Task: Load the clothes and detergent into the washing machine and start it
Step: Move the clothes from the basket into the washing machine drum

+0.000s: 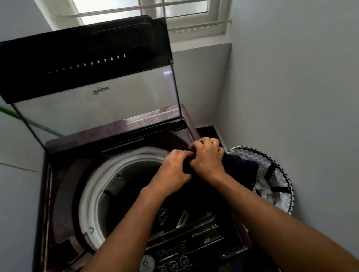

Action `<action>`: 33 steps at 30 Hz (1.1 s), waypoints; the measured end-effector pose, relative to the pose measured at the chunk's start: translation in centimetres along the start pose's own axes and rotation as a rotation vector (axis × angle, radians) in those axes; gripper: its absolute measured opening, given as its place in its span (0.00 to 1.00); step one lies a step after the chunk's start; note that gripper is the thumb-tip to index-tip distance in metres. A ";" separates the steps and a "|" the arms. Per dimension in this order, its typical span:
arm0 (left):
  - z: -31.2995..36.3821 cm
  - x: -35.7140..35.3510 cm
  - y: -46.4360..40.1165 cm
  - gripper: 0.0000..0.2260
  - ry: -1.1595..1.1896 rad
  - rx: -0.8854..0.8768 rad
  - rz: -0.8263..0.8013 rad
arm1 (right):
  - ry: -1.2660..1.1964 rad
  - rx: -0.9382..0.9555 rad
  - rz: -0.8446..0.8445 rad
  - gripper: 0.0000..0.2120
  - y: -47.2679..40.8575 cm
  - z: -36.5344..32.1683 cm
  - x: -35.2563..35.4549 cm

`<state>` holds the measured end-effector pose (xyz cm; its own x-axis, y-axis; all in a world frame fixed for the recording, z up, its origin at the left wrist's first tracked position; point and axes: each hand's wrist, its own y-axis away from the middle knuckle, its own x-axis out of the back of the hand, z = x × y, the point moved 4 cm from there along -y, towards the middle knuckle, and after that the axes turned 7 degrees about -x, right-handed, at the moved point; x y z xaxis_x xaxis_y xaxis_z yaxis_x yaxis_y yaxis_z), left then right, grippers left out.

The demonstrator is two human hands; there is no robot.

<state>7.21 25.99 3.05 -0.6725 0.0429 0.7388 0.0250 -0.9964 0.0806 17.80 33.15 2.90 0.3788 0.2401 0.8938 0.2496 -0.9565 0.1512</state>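
I note the loading step in hand: left hand [173, 170] and right hand [207, 157], fingers curled, both grip a dark garment [239, 169] above the washing machine [116, 141] right rim, beside the laundry basket [277, 169]. Next move, in my judgement: carry it over the drum [95, 191] and release.

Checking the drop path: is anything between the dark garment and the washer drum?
Nothing visible. The lid stands open, and both hands, left hand and right hand, hold the dark garment at the drum opening's right edge.
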 end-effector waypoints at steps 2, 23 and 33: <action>1.3 -1.4 -1.3 0.33 -0.015 -0.027 -0.018 | 0.027 -0.100 -0.061 0.24 -0.5 2.3 0.6; 2.0 -4.5 -3.5 0.42 -0.166 -0.026 -0.127 | -0.173 -0.262 -0.465 0.25 -2.3 7.3 1.6; 0.5 2.6 0.2 0.34 0.131 -0.099 0.154 | -0.195 -0.174 -0.320 0.21 -0.3 -1.5 3.3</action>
<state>5.83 25.91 5.33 -0.7568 -0.1136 0.6436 0.0662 -0.9930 -0.0975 17.67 33.96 6.42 0.4720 0.5412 0.6959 0.2345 -0.8380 0.4927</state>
